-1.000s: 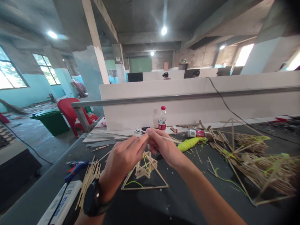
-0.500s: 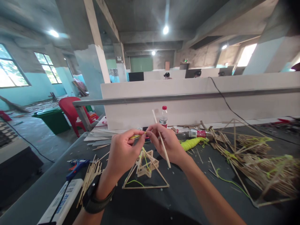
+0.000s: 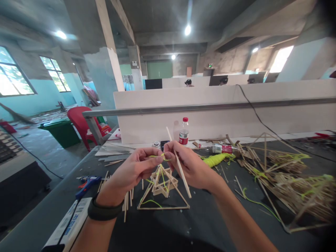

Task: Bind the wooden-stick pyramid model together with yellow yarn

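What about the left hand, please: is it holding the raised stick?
No, the right hand holds the stick, while the left hand pinches string.

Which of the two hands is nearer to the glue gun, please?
Left: the left hand is to the right of the glue gun, and the right hand is farther off on that same side.

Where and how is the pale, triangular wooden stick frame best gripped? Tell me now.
Pinch its thin, straight front bar mid-length, probably best from the near side: it runs crosswise, facing the wearer, while the left hand and right hand sit higher in view, away from it.
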`<state>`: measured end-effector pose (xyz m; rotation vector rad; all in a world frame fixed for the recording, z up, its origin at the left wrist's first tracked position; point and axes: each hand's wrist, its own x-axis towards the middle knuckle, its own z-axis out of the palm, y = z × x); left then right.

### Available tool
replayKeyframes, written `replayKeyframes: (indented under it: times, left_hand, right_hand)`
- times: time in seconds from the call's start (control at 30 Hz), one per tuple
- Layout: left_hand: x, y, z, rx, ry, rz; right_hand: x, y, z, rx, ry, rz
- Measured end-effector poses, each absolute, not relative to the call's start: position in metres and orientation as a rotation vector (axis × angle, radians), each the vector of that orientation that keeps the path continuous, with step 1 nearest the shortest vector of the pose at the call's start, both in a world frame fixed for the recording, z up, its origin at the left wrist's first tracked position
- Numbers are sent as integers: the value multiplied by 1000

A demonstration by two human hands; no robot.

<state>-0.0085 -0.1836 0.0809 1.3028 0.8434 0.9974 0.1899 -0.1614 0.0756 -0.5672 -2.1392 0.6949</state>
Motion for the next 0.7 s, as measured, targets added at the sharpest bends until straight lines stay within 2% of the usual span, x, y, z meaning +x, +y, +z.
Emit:
replayKeyframes:
  times: [0.3,0.7]
  left_hand:
    - [1,-184,85,946,717,1125]
    - [2,-187,86,1032,761,1109]
  right_hand:
    - [183,-155,67,-511,-1897,346]
    - [181,-152,64,-556,-1818,460]
